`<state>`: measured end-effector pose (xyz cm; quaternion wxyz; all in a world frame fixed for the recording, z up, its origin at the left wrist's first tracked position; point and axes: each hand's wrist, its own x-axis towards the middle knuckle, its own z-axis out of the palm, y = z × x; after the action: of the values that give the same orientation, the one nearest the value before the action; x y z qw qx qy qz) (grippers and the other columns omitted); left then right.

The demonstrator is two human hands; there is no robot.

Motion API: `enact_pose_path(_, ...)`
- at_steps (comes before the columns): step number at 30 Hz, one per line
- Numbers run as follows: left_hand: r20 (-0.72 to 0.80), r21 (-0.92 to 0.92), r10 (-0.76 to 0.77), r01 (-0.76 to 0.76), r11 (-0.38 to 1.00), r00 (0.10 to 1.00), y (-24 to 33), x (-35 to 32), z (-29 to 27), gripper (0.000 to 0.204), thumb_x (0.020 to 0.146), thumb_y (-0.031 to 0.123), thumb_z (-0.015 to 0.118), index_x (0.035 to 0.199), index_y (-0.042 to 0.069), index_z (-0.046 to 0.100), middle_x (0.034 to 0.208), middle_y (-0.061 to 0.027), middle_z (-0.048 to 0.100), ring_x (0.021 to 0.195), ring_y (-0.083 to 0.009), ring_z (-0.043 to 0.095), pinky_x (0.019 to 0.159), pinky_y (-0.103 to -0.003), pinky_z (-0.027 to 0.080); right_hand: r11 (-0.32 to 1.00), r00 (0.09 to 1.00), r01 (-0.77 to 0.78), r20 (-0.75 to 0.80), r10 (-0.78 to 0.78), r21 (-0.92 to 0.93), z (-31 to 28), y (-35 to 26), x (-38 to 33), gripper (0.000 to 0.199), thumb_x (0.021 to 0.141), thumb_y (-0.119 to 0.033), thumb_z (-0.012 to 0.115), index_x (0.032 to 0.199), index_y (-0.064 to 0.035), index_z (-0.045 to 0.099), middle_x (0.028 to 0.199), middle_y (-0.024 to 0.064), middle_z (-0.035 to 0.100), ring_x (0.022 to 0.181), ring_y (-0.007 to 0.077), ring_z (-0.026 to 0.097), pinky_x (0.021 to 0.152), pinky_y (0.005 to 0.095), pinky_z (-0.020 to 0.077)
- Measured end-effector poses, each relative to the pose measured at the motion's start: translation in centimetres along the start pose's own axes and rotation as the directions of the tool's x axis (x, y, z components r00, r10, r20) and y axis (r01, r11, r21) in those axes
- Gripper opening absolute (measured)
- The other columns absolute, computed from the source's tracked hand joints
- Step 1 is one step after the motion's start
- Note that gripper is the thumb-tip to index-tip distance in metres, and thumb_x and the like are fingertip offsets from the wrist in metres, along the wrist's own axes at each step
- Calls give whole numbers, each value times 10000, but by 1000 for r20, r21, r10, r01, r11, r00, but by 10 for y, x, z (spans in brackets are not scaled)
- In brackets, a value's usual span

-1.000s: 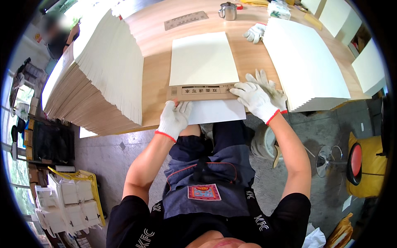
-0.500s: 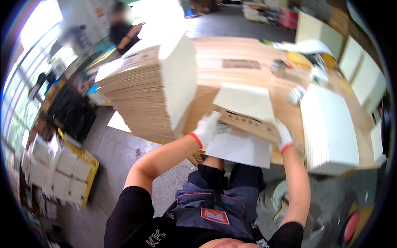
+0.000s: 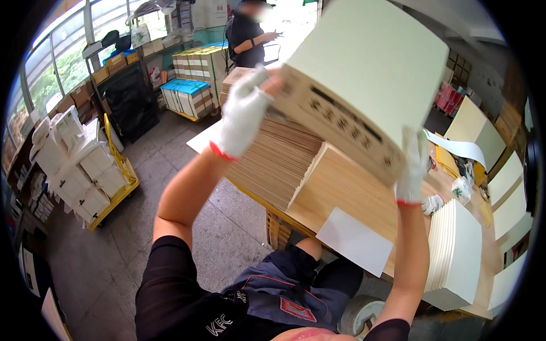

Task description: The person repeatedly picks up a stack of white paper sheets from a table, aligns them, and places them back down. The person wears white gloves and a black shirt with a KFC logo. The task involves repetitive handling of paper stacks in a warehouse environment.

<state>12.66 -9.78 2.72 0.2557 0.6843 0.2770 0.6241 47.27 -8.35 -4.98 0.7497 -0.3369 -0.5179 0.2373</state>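
Both my hands wear white gloves with red cuffs and hold up a cardboard piece (image 3: pixel 369 62) in front of me, above the table. It has a broad white face and a brown printed flap along its near edge. My left hand (image 3: pixel 243 116) grips its left end, slightly blurred. My right hand (image 3: pixel 412 170) is closed round its right end, fingers along the side. Beneath it, on the left of the table, stands a tall stack of brown cardboard (image 3: pixel 278 162), partly hidden by the held piece. A loose white sheet (image 3: pixel 355 240) lies at the table's near edge.
On the wooden table (image 3: pixel 341 184), a stack of white boards (image 3: pixel 458 250) stands to the right, a crumpled glove (image 3: pixel 432 204) beside it. A yellow trolley (image 3: pixel 122 187) with white bundles is on the floor at left. Another person (image 3: pixel 250 37) stands beyond the table.
My hands have lifted the cardboard piece from low over the table's near edge, up and away from me. A loose white sheet stays behind. The view has swung left.
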Motion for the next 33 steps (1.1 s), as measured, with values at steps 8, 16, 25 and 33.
enact_pose_path(8,-143,366,-296,328,871,944,-53,93,-107,417,970,371,561,1200,36,655,991,-106,686,956,-180,654,765,-319,551,917,961,-146,165,220,-371,137,12,104,406,928,-424,638,900,-19,649,686,53,629,523,169,568,475,334,460)
enact_pose_path(16,-90,851,-399,279,446,912,-75,81,-113,462,934,490,462,1169,184,714,1146,-122,704,1092,-334,639,954,-410,459,388,879,347,441,184,-854,128,46,102,249,823,-145,490,774,-11,695,786,237,680,757,387,666,690,479,502)
enact_pose_path(25,-84,941,-7,82,329,996,-57,76,-93,463,896,300,635,1316,116,571,1213,-190,651,1086,-359,632,929,-432,497,578,879,-165,147,454,-799,128,-1,80,540,967,-560,443,880,-67,642,706,130,670,647,223,661,632,386,508)
enact_pose_path(33,489,362,680,-836,412,546,-36,-32,97,511,732,62,677,1241,84,649,1330,-129,606,1264,-371,543,1077,-499,421,733,825,-230,271,495,-640,11,-8,-84,398,943,-472,579,1108,-110,611,776,75,674,647,165,635,604,332,500)
